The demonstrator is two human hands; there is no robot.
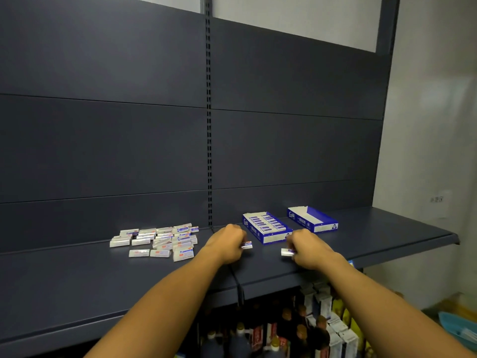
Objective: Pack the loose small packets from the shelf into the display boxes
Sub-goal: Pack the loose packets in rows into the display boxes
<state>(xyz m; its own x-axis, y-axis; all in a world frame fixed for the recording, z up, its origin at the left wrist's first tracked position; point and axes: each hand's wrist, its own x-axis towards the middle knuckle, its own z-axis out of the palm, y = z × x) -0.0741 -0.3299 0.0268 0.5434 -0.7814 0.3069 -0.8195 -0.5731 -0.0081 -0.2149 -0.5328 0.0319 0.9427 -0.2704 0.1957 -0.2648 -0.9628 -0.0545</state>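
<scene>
Both forearms reach over the shelf [77, 275] edge: the left hand [228, 244] pinches a packet [246, 244] in curled fingers, and the right hand [308, 250] pinches another [287, 252]. Just beyond the fingertips sits the near box [267, 227], nearly full; the far box [312, 218] looks empty. Turn each packet to match the rows, then slide it into a gap; the loose pile [160, 240] waits left of the left hand.

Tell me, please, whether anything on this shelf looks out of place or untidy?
Only the loose packets, scattered at mixed angles left of the hands. The nearer display box holds neat rows; the farther box looks empty. Nothing appears damaged.
</scene>
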